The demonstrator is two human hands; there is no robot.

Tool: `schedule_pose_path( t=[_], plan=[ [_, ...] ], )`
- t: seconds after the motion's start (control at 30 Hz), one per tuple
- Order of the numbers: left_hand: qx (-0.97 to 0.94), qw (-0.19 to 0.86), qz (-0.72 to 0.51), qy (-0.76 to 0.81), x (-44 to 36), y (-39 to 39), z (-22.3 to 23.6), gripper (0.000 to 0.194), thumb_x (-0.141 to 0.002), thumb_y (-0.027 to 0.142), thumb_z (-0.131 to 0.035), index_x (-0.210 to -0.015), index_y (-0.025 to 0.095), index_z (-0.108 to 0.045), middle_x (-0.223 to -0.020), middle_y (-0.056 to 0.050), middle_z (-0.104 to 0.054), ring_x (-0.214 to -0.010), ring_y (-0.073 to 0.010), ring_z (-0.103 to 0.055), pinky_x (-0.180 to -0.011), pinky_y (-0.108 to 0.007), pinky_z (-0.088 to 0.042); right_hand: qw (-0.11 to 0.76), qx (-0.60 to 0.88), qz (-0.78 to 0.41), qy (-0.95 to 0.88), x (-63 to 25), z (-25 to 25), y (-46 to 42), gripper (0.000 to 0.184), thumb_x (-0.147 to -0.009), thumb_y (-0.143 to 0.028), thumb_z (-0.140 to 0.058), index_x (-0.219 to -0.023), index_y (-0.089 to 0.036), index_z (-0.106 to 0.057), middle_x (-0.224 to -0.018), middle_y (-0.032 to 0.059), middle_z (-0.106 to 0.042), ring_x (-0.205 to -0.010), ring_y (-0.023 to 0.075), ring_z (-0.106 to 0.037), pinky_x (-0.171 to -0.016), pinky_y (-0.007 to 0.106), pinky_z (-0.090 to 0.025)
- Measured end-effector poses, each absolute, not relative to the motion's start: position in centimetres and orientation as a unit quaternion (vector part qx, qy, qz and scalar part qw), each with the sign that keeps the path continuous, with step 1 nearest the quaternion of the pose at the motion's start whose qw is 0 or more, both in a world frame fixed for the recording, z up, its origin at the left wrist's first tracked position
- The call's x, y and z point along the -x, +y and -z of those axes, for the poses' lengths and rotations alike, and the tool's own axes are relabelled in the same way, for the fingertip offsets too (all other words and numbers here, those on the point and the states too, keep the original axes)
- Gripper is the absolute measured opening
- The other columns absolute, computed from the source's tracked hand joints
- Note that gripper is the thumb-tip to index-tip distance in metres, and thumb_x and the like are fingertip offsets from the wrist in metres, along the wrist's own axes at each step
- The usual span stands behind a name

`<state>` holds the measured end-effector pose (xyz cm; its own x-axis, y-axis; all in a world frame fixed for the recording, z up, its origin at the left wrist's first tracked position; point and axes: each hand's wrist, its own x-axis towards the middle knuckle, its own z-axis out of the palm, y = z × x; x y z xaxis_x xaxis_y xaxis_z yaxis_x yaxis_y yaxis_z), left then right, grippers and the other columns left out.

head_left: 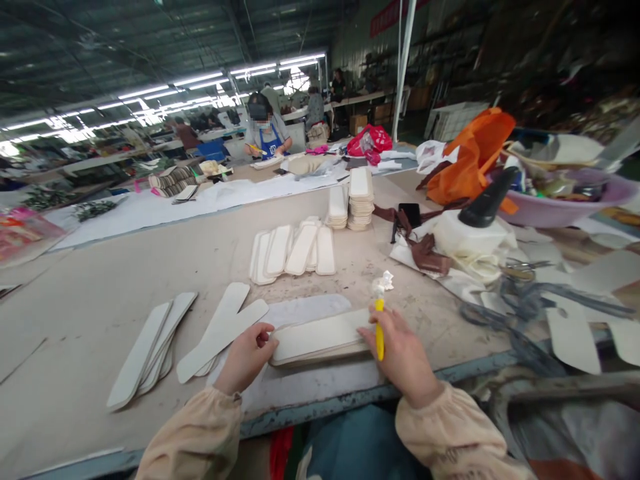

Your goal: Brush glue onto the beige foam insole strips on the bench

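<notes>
My right hand (404,355) is closed around a yellow-handled brush (380,333), held upright with white paste on its head. Its fingers also rest at the right end of a small pile of long white strips (320,337) with rounded corners. At the pile's left end, my left hand (246,360) has its fingers curled, thumb and forefinger at the top strip's edge. Left of that hand lie crossed white strips (223,337) and a fanned group of strips (150,353). Beyond the pile, more strips (293,250) overlap in a row.
Two neat strip stacks (360,200) stand farther back. To the right are a white jug with a black nozzle (487,200), scissors (525,270), an orange bag (470,157) and a lilac basin (565,210). A person in a blue apron (270,143) works across the table.
</notes>
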<state>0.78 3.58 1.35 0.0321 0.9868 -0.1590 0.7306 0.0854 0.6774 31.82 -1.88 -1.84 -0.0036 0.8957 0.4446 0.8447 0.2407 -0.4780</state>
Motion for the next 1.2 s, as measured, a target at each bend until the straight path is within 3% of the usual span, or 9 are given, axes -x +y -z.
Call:
schedule_pose_path(
  t=[0.17, 0.33, 0.47, 0.6, 0.7, 0.97, 1.2],
  plan=[
    [-0.611, 0.312, -0.296, 0.665, -1.5, 2.8, -1.3, 0.030, -0.064, 0.022, -0.061, -0.093, 0.017, -0.060, -0.071, 0.003, -0.056, -0.063, -0.0133, -0.054, -0.063, -0.027, -0.042, 0.385, 0.675, -0.069, -0.625, -33.4, 3.2, -1.2, 0.033, -0.088, -0.051, -0.054, -0.105, -0.023, -0.047, -0.119, 0.0089, -0.065, -0.093, 0.0277, -0.069, -0.072, 0.040, -0.056],
    [-0.550, 0.374, -0.400, 0.630, -2.5, 2.3, -1.6, 0.037, -0.064, 0.016, -0.061, -0.101, 0.017, -0.055, -0.072, 0.005, -0.051, -0.062, -0.0100, -0.049, -0.059, -0.022, -0.039, 0.377, 0.655, -0.085, -0.650, -33.2, 3.7, -0.8, 0.039, -0.085, -0.059, -0.052, -0.100, -0.024, -0.049, -0.117, 0.0098, -0.067, -0.087, 0.0304, -0.070, -0.067, 0.042, -0.057],
    [-0.503, 0.432, -0.481, 0.573, -3.5, 1.9, -3.1, 0.039, -0.066, 0.017, -0.065, -0.104, 0.017, -0.054, -0.072, 0.005, -0.050, -0.063, -0.0083, -0.048, -0.059, -0.020, -0.038, 0.408, 0.602, -0.103, -0.679, -33.1, 3.1, -0.8, 0.034, -0.085, -0.054, -0.055, -0.101, -0.025, -0.046, -0.122, 0.0093, -0.064, -0.098, 0.0287, -0.068, -0.076, 0.040, -0.057],
    [-0.480, 0.460, -0.551, 0.504, -4.9, 1.7, -4.9, 0.039, -0.068, 0.018, -0.069, -0.105, 0.018, -0.056, -0.079, 0.003, -0.054, -0.067, -0.0079, -0.049, -0.062, -0.019, -0.040, 0.433, 0.511, -0.160, -0.725, -32.2, 1.6, -0.9, 0.028, -0.087, -0.041, -0.060, -0.102, -0.026, -0.042, -0.130, 0.0106, -0.058, -0.118, 0.0252, -0.058, -0.094, 0.040, -0.050],
    [-0.472, 0.491, -0.572, 0.457, -6.5, 1.7, -6.3, 0.038, -0.071, 0.020, -0.070, -0.106, 0.020, -0.057, -0.083, 0.002, -0.055, -0.067, -0.0078, -0.049, -0.059, -0.019, -0.039, 0.457, 0.453, -0.213, -0.735, -30.8, 0.1, -1.2, 0.030, -0.086, -0.033, -0.063, -0.102, -0.027, -0.039, -0.132, 0.0096, -0.057, -0.121, 0.0232, -0.055, -0.098, 0.040, -0.047],
    [-0.419, 0.522, -0.610, 0.423, -11.1, 2.1, -9.7, 0.034, -0.069, 0.025, -0.074, -0.101, 0.022, -0.063, -0.085, 0.001, -0.059, -0.067, -0.0096, -0.053, -0.059, -0.020, -0.043, 0.554, 0.444, -0.294, -0.640, -28.1, -1.3, -2.4, 0.026, -0.083, -0.026, -0.066, -0.088, -0.026, -0.041, -0.099, -0.0001, -0.069, -0.088, 0.0151, -0.067, -0.074, 0.024, -0.053],
    [-0.344, 0.605, -0.612, 0.376, -13.5, 1.0, -8.1, 0.038, -0.066, 0.026, -0.078, -0.101, 0.018, -0.065, -0.087, -0.003, -0.070, -0.078, -0.0164, -0.063, -0.075, -0.029, -0.049, 0.574, 0.492, -0.289, -0.587, -28.4, -0.4, -2.6, 0.029, -0.080, -0.031, -0.069, -0.090, -0.025, -0.042, -0.091, -0.0006, -0.066, -0.078, 0.0147, -0.064, -0.068, 0.022, -0.052]
  ],
)
